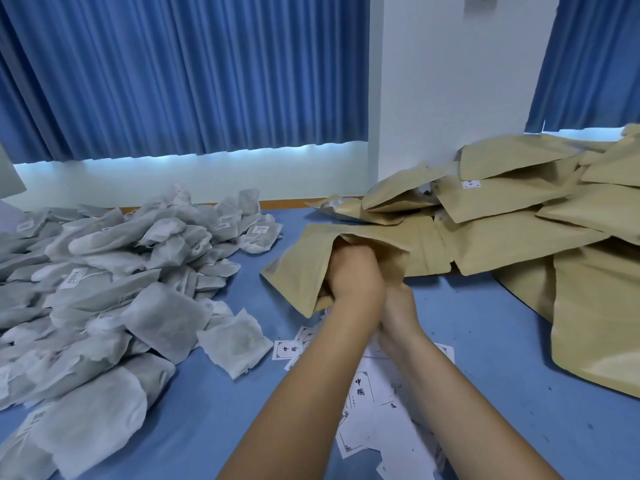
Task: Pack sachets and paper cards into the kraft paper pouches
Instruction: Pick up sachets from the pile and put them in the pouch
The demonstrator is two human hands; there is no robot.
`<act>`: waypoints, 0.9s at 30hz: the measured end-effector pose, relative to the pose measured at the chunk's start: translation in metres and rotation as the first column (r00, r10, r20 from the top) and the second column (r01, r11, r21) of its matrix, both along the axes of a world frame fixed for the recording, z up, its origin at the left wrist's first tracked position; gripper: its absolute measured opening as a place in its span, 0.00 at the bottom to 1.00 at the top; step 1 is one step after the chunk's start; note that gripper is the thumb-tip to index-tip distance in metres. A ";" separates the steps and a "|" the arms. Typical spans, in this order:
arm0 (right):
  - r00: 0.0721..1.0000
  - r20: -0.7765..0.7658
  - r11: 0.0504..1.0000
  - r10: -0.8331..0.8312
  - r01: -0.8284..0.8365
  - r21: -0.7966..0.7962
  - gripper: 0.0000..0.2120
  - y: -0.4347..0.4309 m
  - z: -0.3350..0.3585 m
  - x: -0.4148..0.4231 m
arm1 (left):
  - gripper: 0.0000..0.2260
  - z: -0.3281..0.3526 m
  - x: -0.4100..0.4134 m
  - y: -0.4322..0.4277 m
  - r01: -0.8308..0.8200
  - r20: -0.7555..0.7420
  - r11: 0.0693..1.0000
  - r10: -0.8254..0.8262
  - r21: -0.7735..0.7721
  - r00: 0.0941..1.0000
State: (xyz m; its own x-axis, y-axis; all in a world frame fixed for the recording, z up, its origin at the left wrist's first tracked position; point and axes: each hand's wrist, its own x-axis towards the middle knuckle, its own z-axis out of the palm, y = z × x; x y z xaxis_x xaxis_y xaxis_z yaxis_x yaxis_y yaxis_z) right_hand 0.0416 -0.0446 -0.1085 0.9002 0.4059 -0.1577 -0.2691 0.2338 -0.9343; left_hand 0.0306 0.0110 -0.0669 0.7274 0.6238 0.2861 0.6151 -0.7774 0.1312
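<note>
Two hands close | left hand [353, 275] fisted on pouch [298, 271] | right hand [398, 313] alongside

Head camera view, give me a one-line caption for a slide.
Left hand inside an open kraft pouch, right hand at its mouth, sachets piled left, pouches right, cards beneath.

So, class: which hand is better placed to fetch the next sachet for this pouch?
Probably the left hand: the sachet pile lies on its side of the table, while the right hand holds the kraft pouch by its edge.
</note>
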 end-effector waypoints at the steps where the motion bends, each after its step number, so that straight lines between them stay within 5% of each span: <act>1: 1.000 -0.002 1.000 0.022 -0.022 0.016 0.15 0.001 0.000 -0.002 | 0.15 0.003 0.003 0.009 -0.004 -0.030 0.998 0.002 -0.063 1.000; 4: 0.996 -0.009 0.992 0.093 -0.092 0.085 0.14 0.006 -0.004 -0.007 | 0.18 0.011 0.003 0.026 -0.034 -0.117 0.974 0.008 -0.223 0.993; 10: 0.993 -0.115 0.996 -0.017 0.027 0.086 0.15 -0.003 -0.008 0.011 | 0.19 0.003 -0.011 -0.007 0.235 -0.286 0.951 -0.287 -0.203 0.914; 14: 0.980 -0.195 0.986 -0.037 0.067 0.149 0.13 -0.017 -0.005 0.018 | 0.22 -0.014 -0.037 -0.029 0.481 -0.105 0.876 -0.476 0.022 0.873; 17: 0.963 -0.270 0.966 -0.007 0.076 0.246 0.14 -0.019 -0.001 0.023 | 0.14 -0.008 -0.059 -0.032 0.579 0.051 0.812 -0.582 0.073 0.811; 19: 0.955 -0.298 0.952 0.004 0.088 0.294 0.16 -0.018 0.000 0.028 | 0.08 -0.003 -0.074 -0.029 0.520 -0.027 0.849 -0.525 -0.094 0.851; 22: 0.956 -0.295 0.941 -0.001 0.101 0.322 0.14 -0.015 -0.002 0.031 | 0.17 -0.013 -0.093 -0.024 0.255 -0.494 0.917 -0.383 -0.308 0.780; 27: 0.955 -0.298 0.942 0.003 0.097 0.320 0.13 -0.013 -0.005 0.030 | 0.21 -0.028 -0.092 -0.015 0.180 -0.481 0.904 -0.365 -0.388 0.797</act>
